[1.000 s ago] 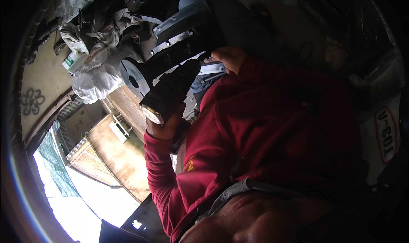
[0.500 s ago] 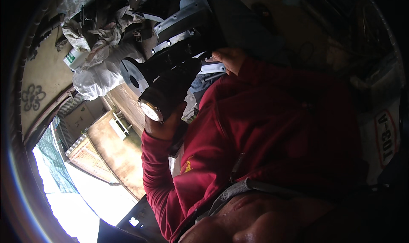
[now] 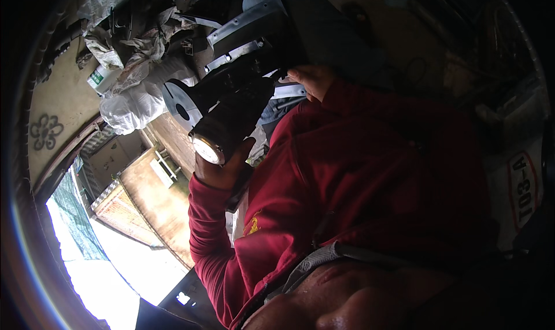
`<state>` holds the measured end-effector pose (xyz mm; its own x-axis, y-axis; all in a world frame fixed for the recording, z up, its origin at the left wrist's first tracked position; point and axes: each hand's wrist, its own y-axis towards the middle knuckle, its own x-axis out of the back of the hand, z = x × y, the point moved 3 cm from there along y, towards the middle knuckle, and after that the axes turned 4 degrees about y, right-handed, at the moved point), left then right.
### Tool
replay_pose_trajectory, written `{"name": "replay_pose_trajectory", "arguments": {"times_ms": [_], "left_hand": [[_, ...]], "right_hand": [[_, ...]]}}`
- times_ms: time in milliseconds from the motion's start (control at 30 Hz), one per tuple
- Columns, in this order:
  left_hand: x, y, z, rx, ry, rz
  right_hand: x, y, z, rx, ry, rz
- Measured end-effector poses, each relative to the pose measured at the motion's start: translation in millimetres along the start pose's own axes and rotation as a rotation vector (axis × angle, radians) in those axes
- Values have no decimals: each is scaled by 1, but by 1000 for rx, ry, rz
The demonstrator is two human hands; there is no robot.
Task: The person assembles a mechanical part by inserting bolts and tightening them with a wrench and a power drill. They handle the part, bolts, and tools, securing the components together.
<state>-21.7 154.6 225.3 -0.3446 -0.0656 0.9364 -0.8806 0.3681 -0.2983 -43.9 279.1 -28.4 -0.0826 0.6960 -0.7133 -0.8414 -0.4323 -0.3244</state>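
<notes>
Fingers of left hand grip dark tool (right hand's grip hidden).

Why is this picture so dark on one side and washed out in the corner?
Head view: daylight at the lower left is blown out to white, while the right side sinks into shadow. The fisheye lens bends edges toward the dark rim. The black cylindrical tool in the left hand stays fairly sharp; the right hand is dimmer.
</notes>
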Motion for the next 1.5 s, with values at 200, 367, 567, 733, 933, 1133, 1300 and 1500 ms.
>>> {"name": "replay_pose_trajectory", "arguments": {"times_ms": [200, 367, 567, 733, 933, 1133, 1300, 1500], "left_hand": [[-6, -8, 7, -29, 15, -83], [-6, -7, 5, -24, 46, -77], [-4, -2, 4, 122, -132, 10], [-2, -1, -1, -33, 56, -16], [-4, -1, 1, -51, 79, 13], [-5, -1, 5, -43, 78, -23], [-1, 5, -9, 30, 11, 29], [-7, 2, -6, 97, -76, 10]], "right_hand": [[0, 0, 6, -89, 3, 60], [-1, -2, 8, -72, -18, 37], [1, -3, 9, -100, 66, 34], [1, -4, 5, -211, 196, 57], [2, -2, 7, -413, 595, 128], [1, -3, 6, -479, 757, 135], [1, -6, 9, -467, 675, 93], [4, -2, 10, -411, 467, 127]]}}
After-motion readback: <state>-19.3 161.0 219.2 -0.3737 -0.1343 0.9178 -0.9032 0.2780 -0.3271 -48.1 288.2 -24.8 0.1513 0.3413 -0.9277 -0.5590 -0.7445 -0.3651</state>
